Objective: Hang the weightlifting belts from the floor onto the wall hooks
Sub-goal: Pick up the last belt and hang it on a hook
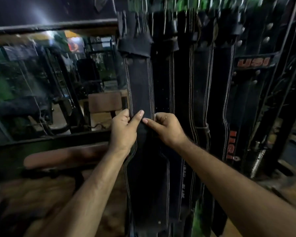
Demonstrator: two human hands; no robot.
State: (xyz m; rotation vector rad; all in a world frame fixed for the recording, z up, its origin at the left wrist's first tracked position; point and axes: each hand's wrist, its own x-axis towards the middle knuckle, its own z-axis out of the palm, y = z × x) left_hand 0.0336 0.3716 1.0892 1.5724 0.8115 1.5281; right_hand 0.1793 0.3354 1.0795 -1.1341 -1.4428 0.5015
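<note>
A black stitched belt (140,86) hangs upright at the left end of a row of hanging belts (202,79). The left hand (124,130) pinches its left edge, thumb across the front. The right hand (166,128) grips its right edge, forefinger pressed on the face.

Single head-worn wide-angle view, looking forward and slightly down, sitting very close to row of hanging belts (140,86) filling centre and right. Both forearms entering from bottom edge. Mirror (50,82) occupying left. Edges bending, upper part blurring.
</note>
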